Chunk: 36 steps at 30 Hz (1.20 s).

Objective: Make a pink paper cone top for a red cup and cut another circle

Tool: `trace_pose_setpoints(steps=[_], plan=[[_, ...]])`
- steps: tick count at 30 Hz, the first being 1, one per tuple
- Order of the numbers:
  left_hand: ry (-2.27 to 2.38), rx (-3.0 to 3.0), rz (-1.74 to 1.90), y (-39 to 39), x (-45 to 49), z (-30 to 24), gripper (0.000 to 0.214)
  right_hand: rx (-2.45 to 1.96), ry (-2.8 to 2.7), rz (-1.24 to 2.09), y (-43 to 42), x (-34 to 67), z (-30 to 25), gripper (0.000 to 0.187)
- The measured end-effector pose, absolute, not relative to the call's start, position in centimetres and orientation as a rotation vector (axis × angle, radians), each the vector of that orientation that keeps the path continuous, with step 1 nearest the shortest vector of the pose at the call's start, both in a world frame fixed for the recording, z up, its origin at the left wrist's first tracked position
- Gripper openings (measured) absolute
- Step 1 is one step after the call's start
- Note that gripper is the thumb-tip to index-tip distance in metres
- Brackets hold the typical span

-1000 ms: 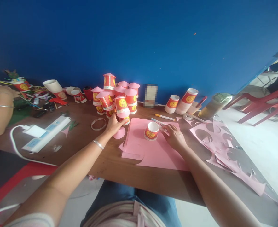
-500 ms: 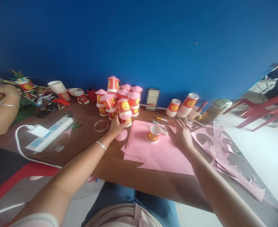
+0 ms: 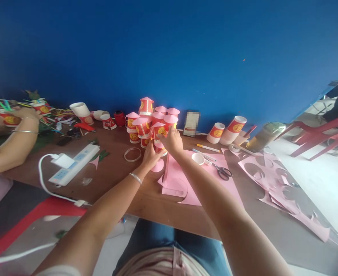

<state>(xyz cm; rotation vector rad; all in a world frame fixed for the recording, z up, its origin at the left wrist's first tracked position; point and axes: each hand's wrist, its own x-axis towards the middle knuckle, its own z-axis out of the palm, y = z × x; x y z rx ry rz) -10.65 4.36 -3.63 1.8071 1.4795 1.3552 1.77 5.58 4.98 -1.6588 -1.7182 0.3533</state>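
Note:
A cluster of red paper cups with pink cone lids (image 3: 150, 120) stands on the brown table (image 3: 114, 172) by the blue wall. At its front is a two-cup stack. My left hand (image 3: 151, 155) grips the stack's lower cup (image 3: 161, 148). My right hand (image 3: 173, 140) is closed round the stack's upper cup (image 3: 159, 131). A pink paper circle (image 3: 158, 166) lies just under my left hand. To the right, on the pink paper sheet (image 3: 192, 189), sit a single cup (image 3: 198, 158) and scissors (image 3: 223, 172).
A white power strip (image 3: 71, 166) with its cable and a clear tape ring (image 3: 132, 154) lie at left. Another person's hand (image 3: 19, 117) holds a cup at far left. Markers (image 3: 207, 147), more cups (image 3: 233, 128), a tape roll (image 3: 234, 147) and cut pink scraps (image 3: 275, 180) lie at right. Red chairs (image 3: 315, 134) stand beyond.
My right hand left the cup on the pink sheet and moved left to the cup stack by my left hand. Scissors now show on the sheet. The view shifted slightly.

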Motion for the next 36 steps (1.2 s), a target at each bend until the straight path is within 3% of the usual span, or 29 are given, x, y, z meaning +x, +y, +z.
trace_pose_setpoints(steps=[5, 13, 22, 36], plan=[[1.480, 1.818, 1.369, 4.2, -10.4, -3.5, 0.049, -1.733, -1.626, 0.406, 5.2, 0.8, 4.8, 0.048], [1.580, 1.769, 1.296, 4.4, -10.8, -3.3, 0.030, -1.498, -1.515, 0.449, 5.8, 1.2, 2.4, 0.052], [1.608, 1.844, 1.317, 4.9, -11.2, -3.6, 0.031, -1.466, -1.497, 0.410, 5.4, 0.8, 0.5, 0.043], [1.787, 1.891, 1.175, 5.2, -11.5, -3.5, 0.020, -1.252, -1.691, 0.077, -0.5, 1.8, 1.6, 0.029]])
